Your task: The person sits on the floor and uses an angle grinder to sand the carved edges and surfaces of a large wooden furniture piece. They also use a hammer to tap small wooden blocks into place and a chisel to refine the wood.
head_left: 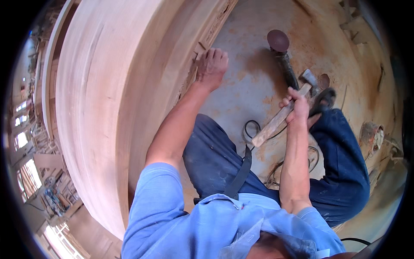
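Note:
My right hand (297, 105) is wrapped round the wooden handle of a hammer (272, 126). Its metal head points away from me, toward the upper right, and the handle's end reaches down to the left. My left hand (212, 69) is closed in a fist at the rough edge of a large pale wooden workpiece (103, 86). Whatever its fingers hold, if anything, is hidden. Small wood bits (200, 47) stick out of the edge beside that hand.
Beyond the hammer lies a power sander (278, 41) with a round brown disc. A black cable (252, 129) coils on the dusty floor (243, 69) between my bent legs. At the right stands a small round container (371, 134). Workshop clutter (56, 200) fills the far left.

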A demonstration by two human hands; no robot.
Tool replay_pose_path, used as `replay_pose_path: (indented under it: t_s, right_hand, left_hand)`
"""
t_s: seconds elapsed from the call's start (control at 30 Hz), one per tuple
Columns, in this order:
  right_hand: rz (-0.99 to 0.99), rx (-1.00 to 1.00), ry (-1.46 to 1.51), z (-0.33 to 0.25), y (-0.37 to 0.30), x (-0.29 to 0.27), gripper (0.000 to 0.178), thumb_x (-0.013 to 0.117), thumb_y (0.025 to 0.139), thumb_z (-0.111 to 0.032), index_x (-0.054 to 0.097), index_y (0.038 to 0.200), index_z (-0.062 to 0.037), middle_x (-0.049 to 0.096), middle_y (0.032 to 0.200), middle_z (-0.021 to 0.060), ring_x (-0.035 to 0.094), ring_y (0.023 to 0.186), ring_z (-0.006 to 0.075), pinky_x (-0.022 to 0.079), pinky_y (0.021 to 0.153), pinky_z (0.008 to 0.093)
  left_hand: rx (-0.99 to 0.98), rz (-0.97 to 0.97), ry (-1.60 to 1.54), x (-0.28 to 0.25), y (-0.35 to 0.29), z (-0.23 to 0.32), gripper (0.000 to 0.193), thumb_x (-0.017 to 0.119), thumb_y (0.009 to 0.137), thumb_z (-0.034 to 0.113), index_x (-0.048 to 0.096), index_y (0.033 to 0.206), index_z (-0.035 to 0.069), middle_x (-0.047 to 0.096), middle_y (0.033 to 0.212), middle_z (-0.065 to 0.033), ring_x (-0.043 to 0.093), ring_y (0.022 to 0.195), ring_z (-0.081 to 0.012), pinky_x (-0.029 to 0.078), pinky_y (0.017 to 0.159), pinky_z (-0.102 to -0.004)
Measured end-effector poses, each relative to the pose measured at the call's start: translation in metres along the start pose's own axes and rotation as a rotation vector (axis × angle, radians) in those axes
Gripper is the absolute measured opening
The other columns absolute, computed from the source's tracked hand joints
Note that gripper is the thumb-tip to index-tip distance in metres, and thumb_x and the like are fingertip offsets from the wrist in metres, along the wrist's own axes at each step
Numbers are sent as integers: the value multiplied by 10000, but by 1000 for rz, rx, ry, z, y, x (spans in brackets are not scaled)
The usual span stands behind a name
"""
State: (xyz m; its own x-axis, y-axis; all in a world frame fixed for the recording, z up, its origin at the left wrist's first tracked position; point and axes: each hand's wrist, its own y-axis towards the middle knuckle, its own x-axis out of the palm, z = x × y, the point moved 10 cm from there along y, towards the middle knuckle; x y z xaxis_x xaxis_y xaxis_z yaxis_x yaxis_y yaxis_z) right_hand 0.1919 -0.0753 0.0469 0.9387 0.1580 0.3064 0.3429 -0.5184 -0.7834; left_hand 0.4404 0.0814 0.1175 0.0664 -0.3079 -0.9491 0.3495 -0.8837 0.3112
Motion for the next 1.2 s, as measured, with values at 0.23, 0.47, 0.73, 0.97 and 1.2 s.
replay_pose_path:
  t_s: [0.23, 0.47, 0.73, 0.97, 1.2]
  right_hand:
    - [-90, 154, -118, 74, 2, 37, 101, 633, 905, -87, 534, 896, -66, 494, 676, 33, 508, 501, 182, 461, 488, 369]
    - [-200, 272, -70, 145, -35, 94, 96, 619, 918, -90, 544, 952, -41, 507, 697, 43, 514, 513, 180, 482, 486, 345]
    - [-209, 340, 78, 177, -73, 138, 80, 594, 948, -104, 525, 931, -67, 509, 719, 26, 519, 554, 165, 486, 524, 353]
    - [-310, 290, -94, 173, -72, 151, 88, 606, 934, -107, 530, 935, -63, 507, 715, 26, 545, 572, 161, 491, 523, 348]
    - [-15, 131, 199, 153, -40, 85, 89, 598, 917, -100, 522, 913, -53, 502, 707, 39, 525, 542, 167, 495, 510, 366]
  left_hand:
    - [4, 73, -25, -3, -4, -6, 215, 643, 709, 32, 542, 889, 94, 530, 939, -98, 531, 989, -310, 438, 850, -429]
    - [52, 39, -124, -2, -11, -12, 228, 654, 684, 32, 560, 873, 118, 560, 924, -67, 560, 1001, -286, 431, 874, -426]
    - [70, 57, -114, -1, -12, -12, 229, 656, 672, 20, 557, 849, 126, 557, 891, -57, 565, 970, -279, 423, 882, -421]
    - [37, 79, -73, 0, -12, -12, 233, 650, 671, 21, 548, 852, 127, 551, 890, -53, 566, 962, -268, 425, 882, -408]
    - [85, 113, -46, -2, -16, -13, 242, 649, 660, 35, 552, 854, 144, 547, 882, -44, 555, 921, -248, 420, 861, -382]
